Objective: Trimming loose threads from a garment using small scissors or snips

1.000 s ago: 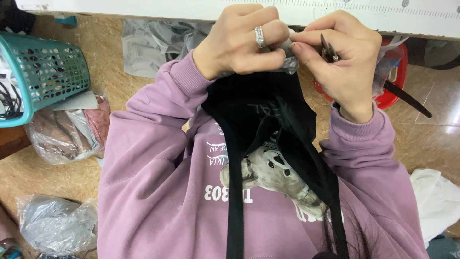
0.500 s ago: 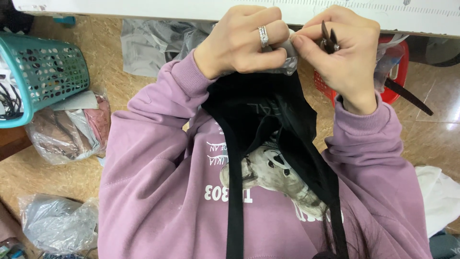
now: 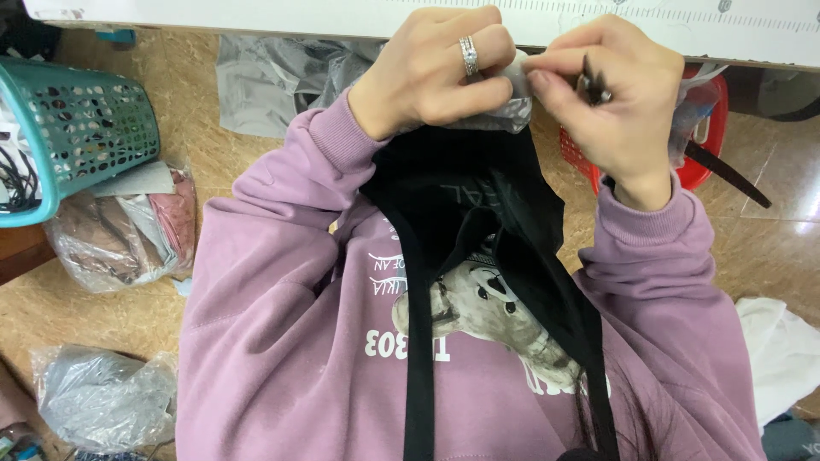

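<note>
Black garment (image 3: 465,201) still in both hands' grip, unchanged.

Tan tiled floor (image 3: 256,111). On it: teal perforated plastic basket (image 3: 77,137) at left, clear plastic bag of pinkish cloth (image 3: 128,230) just beside, crumpled grey plastic bag (image 3: 102,397) lower left, red plastic basket (image 3: 705,128) upper right, white cloth (image 3: 781,354) at right.

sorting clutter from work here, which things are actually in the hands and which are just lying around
In hand: black fabric piece, pinched at its top by left hand and right hand.

Lying about: teal basket, red basket, plastic bags, white cloth.
</note>
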